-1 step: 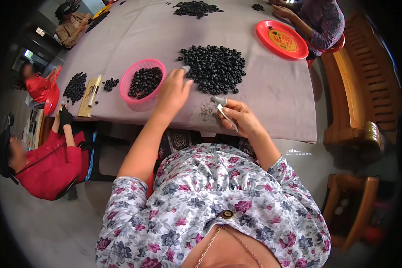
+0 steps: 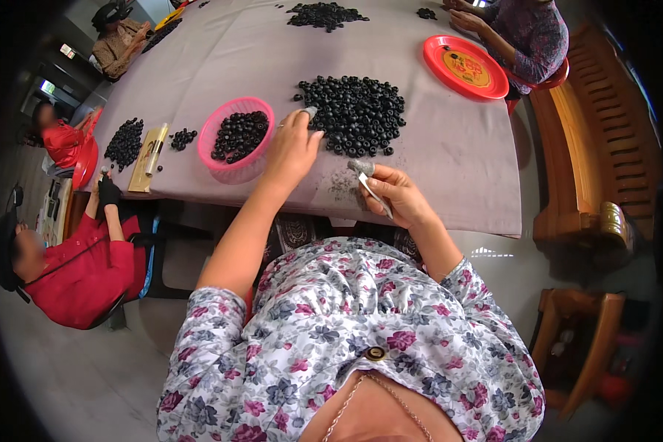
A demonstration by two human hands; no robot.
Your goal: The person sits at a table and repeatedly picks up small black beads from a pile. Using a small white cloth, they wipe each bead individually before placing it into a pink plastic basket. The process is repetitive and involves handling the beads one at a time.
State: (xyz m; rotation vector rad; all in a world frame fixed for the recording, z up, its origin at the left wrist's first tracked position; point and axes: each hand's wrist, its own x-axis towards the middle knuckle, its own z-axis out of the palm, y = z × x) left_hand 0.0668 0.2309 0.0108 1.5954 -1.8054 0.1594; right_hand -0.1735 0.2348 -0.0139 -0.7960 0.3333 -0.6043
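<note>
Black bead-like pieces (image 2: 357, 118) sit heaped on the worktop (image 2: 457, 173). L hand (image 2: 293, 151) at their edge, grip spread, seemingly nothing in it; R hand (image 2: 404, 197) pinches a white tool (image 2: 376, 196). Prob picking stage imo, next move needs a light pinch.

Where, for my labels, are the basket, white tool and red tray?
Basket (image 2: 230, 174): head view, on its front wall.
White tool (image 2: 376, 197): head view, mid-length.
Red tray (image 2: 436, 61): head view, on its left rim.
</note>
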